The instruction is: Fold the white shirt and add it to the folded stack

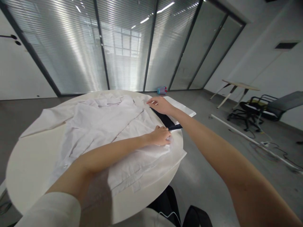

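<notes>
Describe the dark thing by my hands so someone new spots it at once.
Start at the round table, with a white garment spread over it. Go to the table's right side, where the dark flat item shows between your left hand and right hand. Its near-black colour sets it apart from the white cloth on either side.

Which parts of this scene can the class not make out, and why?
All in the head view:
Shirt: partly hidden under the left forearm.
Dark thing: partly covered by the right hand; what it is, unclear.
Blue thing: too small to identify.
Chair: cut off by the right edge.
</notes>
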